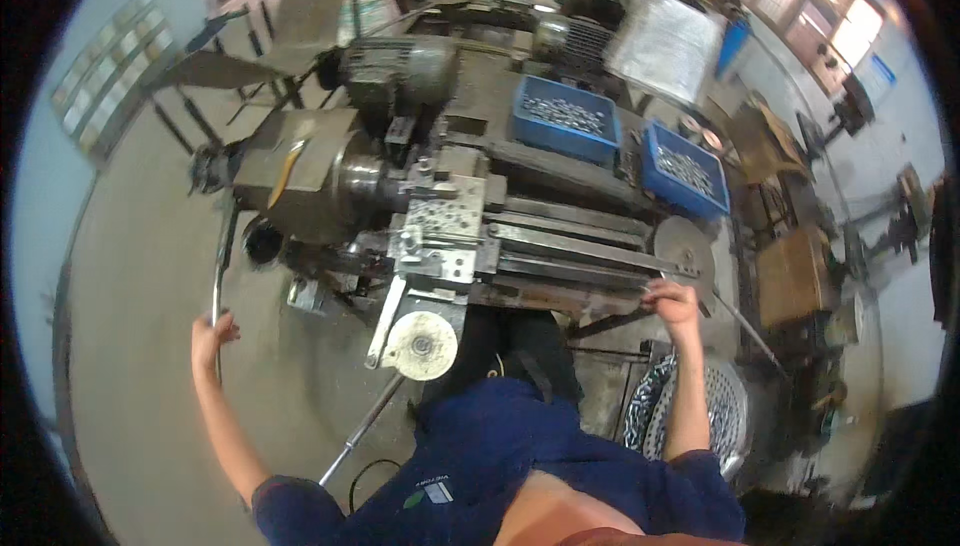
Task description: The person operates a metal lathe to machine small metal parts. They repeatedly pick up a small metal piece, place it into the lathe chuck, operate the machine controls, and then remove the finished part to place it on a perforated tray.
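- Lathe [440, 211], centre: work seems under way.
- Left hand [213, 334], 8 o'clock: closed round a lever [219, 271].
- Right hand [672, 303], between 3 and 4 o'clock: narrow; cannot tell whether holding anything.
- Blue bin [565, 148], 1 o'clock: small parts [565, 118], finished or waiting unclear.

This is a metalworking workshop: a worn grey metal lathe-like machine [440, 216] carries a ribbed grey cylindrical motor [410, 71], near rectangular blue plastic bins [565, 149] (both heaped with small shiny metal parts [567, 116]).

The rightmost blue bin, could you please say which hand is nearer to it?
Right. The right hand is apart from the bin, on its near side; the left hand grips the far-left lever.
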Demonstrator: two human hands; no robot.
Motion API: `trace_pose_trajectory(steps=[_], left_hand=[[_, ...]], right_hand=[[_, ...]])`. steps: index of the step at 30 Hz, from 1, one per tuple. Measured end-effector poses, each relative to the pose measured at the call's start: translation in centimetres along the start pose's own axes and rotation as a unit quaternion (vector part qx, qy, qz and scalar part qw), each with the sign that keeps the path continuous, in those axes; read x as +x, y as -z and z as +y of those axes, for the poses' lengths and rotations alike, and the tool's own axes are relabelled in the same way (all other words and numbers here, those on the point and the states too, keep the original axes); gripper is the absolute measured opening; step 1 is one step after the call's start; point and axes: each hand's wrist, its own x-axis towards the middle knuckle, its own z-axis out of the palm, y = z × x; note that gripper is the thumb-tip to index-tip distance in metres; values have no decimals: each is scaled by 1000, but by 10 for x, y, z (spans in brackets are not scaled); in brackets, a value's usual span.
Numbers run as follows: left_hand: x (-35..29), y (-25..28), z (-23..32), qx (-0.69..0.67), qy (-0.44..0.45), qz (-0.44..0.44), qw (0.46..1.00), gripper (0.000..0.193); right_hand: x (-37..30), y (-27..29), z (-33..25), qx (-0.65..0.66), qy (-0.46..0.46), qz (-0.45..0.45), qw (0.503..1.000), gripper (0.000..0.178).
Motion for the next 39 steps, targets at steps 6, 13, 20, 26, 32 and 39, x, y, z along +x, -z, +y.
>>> trace_pose_trajectory(steps=[6, 13, 20, 26, 32, 39], left_hand=[[-9, 19, -23, 14, 11, 15, 1000, 24], [-3, 13, -12, 60, -14, 36, 997, 21], [-3, 17, -21, 116, -12, 60, 991, 22], [-2, 16, -25, 181, -32, 87, 979, 22], [-18, 12, -7, 386, -49, 134, 912, 27], [-34, 10, -16, 485, -53, 182, 854, 25]], right_hand=[[118, -192, -165, -52, 300, -257, 917, 22], [183, -347, -208, -258, 357, -274, 855, 24], [186, -378, -194, -253, 265, -272, 889, 23], [183, -376, -210, -188, 157, -282, 928, 28], [210, -382, -205, -125, 370, -244, 888, 8], [227, -384, -217, -15, -31, -352, 935, 26]])
